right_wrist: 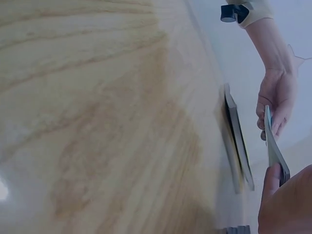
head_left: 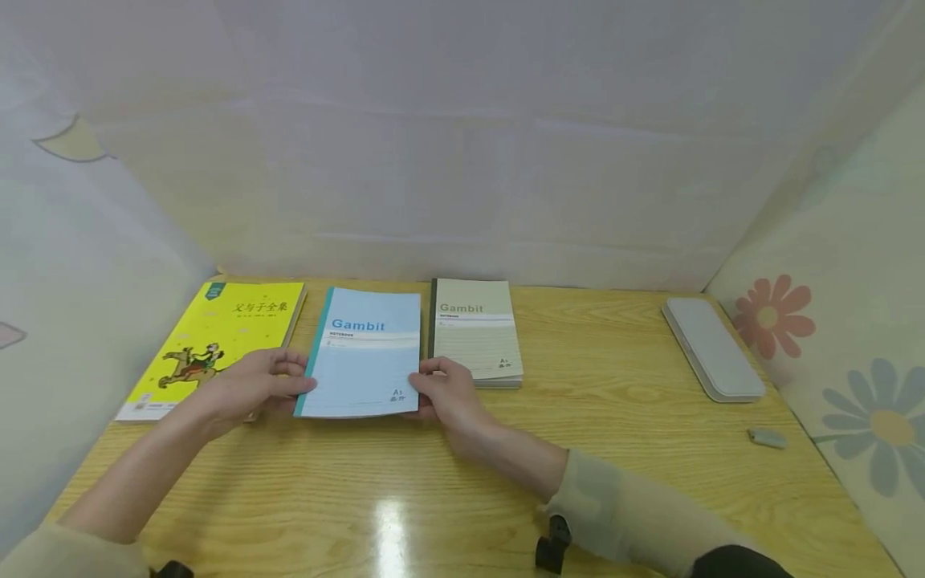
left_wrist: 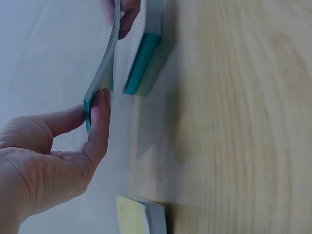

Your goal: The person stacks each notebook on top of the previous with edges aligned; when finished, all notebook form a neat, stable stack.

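Note:
A light blue Gambit notebook [head_left: 368,353] with a teal spine is held up off the table between both hands, its cover facing up. My left hand [head_left: 256,381] pinches its lower left edge, thumb on top. The right hand [head_left: 451,397] grips the lower right edge, also with the thumb on the cover. In the left wrist view the held notebook [left_wrist: 105,66] bends slightly, and another teal-spined notebook [left_wrist: 143,63] lies on the table beneath it. That lower one is hidden in the head view. The right wrist view shows the held notebook [right_wrist: 274,151] edge-on between the hands.
A yellow book [head_left: 238,321] lies to the left, partly behind the left forearm. Beige Gambit notebooks [head_left: 477,329] sit stacked just right of the blue one. Toward the right edge are a pale grey case [head_left: 711,349] and a small grey object [head_left: 768,437]. Fabric walls enclose the table.

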The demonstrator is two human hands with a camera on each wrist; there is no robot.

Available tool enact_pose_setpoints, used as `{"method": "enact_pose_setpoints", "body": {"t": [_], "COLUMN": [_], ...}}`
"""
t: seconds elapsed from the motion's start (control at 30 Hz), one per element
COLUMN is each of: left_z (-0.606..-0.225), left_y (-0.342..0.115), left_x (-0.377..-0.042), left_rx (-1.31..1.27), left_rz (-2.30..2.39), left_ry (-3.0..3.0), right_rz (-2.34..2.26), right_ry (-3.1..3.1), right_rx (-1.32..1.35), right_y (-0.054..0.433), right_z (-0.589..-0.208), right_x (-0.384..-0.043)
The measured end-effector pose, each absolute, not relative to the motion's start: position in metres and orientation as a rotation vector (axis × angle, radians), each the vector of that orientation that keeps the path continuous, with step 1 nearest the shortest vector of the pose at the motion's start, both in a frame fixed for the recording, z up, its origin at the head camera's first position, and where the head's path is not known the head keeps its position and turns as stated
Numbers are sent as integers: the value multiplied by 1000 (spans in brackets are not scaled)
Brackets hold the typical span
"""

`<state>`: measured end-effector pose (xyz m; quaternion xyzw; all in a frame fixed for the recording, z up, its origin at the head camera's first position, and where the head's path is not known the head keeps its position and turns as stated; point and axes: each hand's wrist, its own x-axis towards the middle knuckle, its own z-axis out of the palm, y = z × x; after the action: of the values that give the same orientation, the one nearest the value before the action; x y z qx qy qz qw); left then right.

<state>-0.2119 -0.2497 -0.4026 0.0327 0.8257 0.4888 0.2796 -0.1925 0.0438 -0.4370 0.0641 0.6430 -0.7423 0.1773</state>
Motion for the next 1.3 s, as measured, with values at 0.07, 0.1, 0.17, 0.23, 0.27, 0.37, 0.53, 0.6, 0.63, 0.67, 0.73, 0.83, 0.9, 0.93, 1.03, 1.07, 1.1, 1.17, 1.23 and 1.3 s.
{"method": "enact_pose_setpoints", "body": {"t": [0.07, 0.1, 0.17, 0.23, 0.27, 0.37, 0.53, 0.6, 0.63, 0.67, 0.73, 0.83, 0.9, 0.93, 1.03, 1.07, 1.1, 1.17, 1.23, 1.3], "left_z": [-398, -396, -392, -388, -386, -381, -374, -372, -371, -370, -369, -368, -368, -368, -370, -372, -373, -376, -380, -383], "left_y": [-244, -241, -234, -227, -224, -214, -195, -185, -180, -175, -166, -153, -145, -141, -127, -123, -119, -112, -107, -103], "left_x": [-213, -214, -216, -218, -219, -220, -223, -225, -227, -228, -231, -234, -236, -237, -240, -241, -241, -242, -243, -243], "left_rx": [102, 118, 142, 162, 176, 216, 223, 221, 218, 221, 226, 216, 198, 193, 206, 208, 207, 191, 154, 119], "left_rz": [1349, 1374, 1427, 1484, 1502, 1573, 1718, 1774, 1803, 1830, 1890, 1967, 2002, 2016, 2043, 2053, 2063, 2075, 2085, 2092], "left_ry": [2227, 2228, 2228, 2222, 2225, 2217, 2164, 2135, 2117, 2102, 2059, 2006, 1985, 1979, 1960, 1952, 1944, 1931, 1924, 1919], "right_rz": [-2110, -2114, -2120, -2141, -2156, -2204, -2261, -2283, -2290, -2302, -2322, -2345, -2370, -2382, -2413, -2417, -2420, -2419, -2418, -2412], "right_ry": [1852, 1869, 1915, 1942, 1947, 1935, 1914, 1910, 1910, 1905, 1895, 1881, 1858, 1850, 1851, 1859, 1868, 1883, 1882, 1878], "right_rx": [151, 145, 136, 129, 123, 115, 92, 84, 88, 89, 102, 130, 130, 131, 136, 141, 151, 169, 182, 191], "right_y": [49, 51, 58, 65, 69, 79, 98, 106, 110, 114, 121, 131, 137, 140, 151, 154, 157, 162, 165, 168], "right_z": [-433, -430, -424, -417, -414, -403, -387, -382, -379, -377, -374, -372, -372, -372, -375, -376, -378, -381, -384, -387], "right_x": [-195, -197, -199, -201, -202, -205, -210, -211, -212, -213, -214, -215, -217, -218, -220, -221, -221, -220, -219, -219]}}
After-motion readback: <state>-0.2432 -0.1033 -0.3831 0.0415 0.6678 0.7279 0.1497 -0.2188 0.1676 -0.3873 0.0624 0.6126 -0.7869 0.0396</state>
